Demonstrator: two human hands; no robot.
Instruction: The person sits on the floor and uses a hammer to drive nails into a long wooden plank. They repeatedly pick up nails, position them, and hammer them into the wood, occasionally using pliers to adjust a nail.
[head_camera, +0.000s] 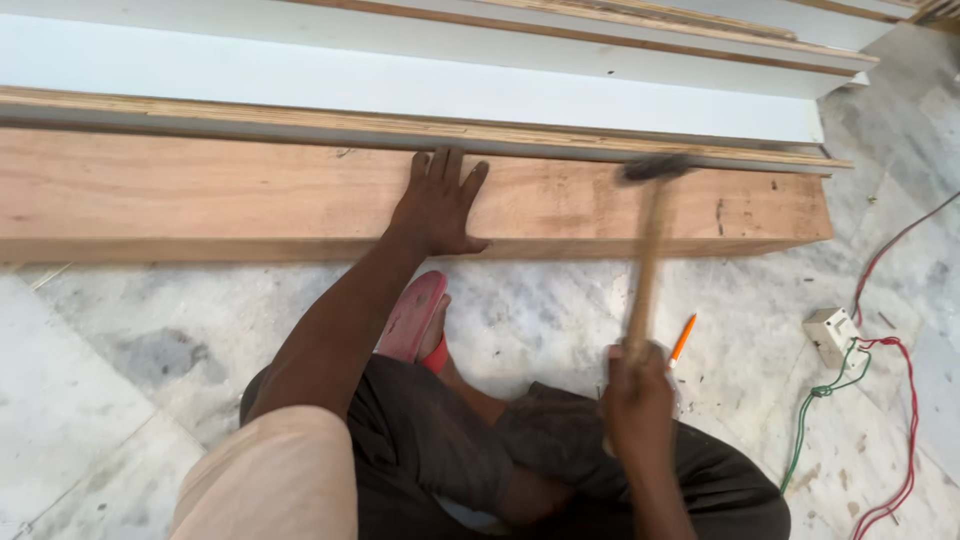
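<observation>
My left hand (438, 205) lies flat with spread fingers on a long plywood board (200, 190) that rests on the marble floor. My right hand (635, 395) grips the wooden handle of a hammer (648, 255). The hammer's dark head is blurred and sits at the board's far edge, right of my left hand. A white-faced panel (400, 85) with a layered plywood edge lies just beyond the board.
An orange pencil (682, 338) lies on the floor by my right hand. A white socket box (832, 335) with red and green wires (905, 400) sits at the right. My crossed legs and a red sandal (412, 315) are below the board.
</observation>
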